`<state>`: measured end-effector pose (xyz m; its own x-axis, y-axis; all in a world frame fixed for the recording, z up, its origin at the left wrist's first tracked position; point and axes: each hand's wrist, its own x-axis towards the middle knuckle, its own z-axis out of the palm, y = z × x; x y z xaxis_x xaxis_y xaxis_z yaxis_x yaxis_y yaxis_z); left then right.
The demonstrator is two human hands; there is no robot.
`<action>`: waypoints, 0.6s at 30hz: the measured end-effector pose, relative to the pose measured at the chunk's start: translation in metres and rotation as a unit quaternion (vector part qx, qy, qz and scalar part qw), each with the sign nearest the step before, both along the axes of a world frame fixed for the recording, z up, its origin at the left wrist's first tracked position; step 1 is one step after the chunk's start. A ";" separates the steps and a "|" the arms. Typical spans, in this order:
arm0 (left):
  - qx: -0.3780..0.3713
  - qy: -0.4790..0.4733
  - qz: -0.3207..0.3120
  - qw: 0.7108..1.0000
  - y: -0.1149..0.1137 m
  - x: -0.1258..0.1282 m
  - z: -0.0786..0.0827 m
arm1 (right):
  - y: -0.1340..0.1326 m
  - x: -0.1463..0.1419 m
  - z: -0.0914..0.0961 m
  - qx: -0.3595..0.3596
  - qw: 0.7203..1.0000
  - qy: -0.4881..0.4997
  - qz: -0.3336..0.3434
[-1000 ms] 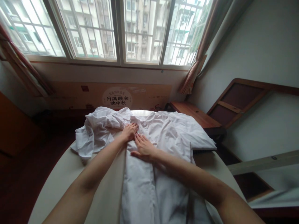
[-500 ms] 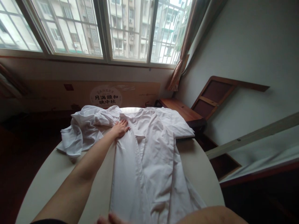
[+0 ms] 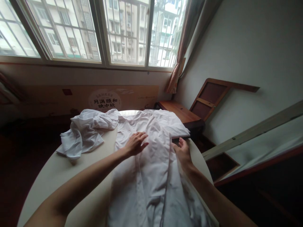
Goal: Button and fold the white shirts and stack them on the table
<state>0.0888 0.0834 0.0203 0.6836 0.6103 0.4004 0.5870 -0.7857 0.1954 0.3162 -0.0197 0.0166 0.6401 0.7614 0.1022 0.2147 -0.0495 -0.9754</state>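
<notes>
A white shirt (image 3: 153, 164) lies lengthwise on the pale round table (image 3: 87, 176), its front placket running toward me and its fabric creased. My left hand (image 3: 136, 143) is over the upper middle of the shirt, fingers stretched out and holding nothing; whether it touches the cloth I cannot tell. At the shirt's right edge is my right hand (image 3: 184, 154), palm turned inward, with the fingers apart and slightly curved. Its thumb side is close to the cloth, and no fabric shows in its grasp.
Crumpled white cloth (image 3: 86, 130) lies at the table's left back. White fabric (image 3: 174, 119) rests at the back right on something dark-edged. Beyond are a wooden bench (image 3: 181, 112), a long printed board (image 3: 132, 94) and barred windows. A pale rail (image 3: 255, 130) slants along the right.
My left hand has left the shirt's upper left edge and moved right and nearer over its middle. My right hand has gone from the near edge forward to the shirt's right side.
</notes>
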 end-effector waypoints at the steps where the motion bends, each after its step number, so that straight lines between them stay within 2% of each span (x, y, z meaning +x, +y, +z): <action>1: -0.030 -0.016 -0.026 0.999 -0.010 0.015 0.003 | 0.001 0.009 -0.003 -0.033 0.998 0.059 0.013; 3: -0.105 -0.037 -0.049 0.993 -0.022 0.046 0.010 | -0.006 0.012 -0.008 -0.068 0.984 0.137 0.096; 4: -0.139 -0.038 -0.052 0.988 -0.023 0.061 0.015 | -0.011 0.009 -0.008 -0.059 0.977 0.143 0.145; 6: -0.179 -0.014 -0.044 0.983 -0.021 0.088 0.023 | -0.023 -0.002 -0.005 -0.032 0.973 0.102 0.203; 9: -0.168 0.046 -0.007 0.985 -0.011 0.118 0.035 | -0.038 -0.014 0.005 -0.029 0.970 0.015 0.242; 14: -0.096 0.048 0.090 0.990 0.005 0.136 0.049 | -0.066 -0.011 0.013 -0.092 0.945 -0.046 0.311; 18: -0.113 0.067 0.119 0.984 0.019 0.136 0.052 | -0.100 -0.004 0.011 -0.165 0.927 -0.191 0.279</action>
<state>0.2244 0.1019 0.0723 0.5485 0.8221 0.1529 0.7810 -0.5690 0.2576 0.3117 -0.1194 0.0280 0.1033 0.9931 -0.0561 0.6225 -0.1086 -0.7750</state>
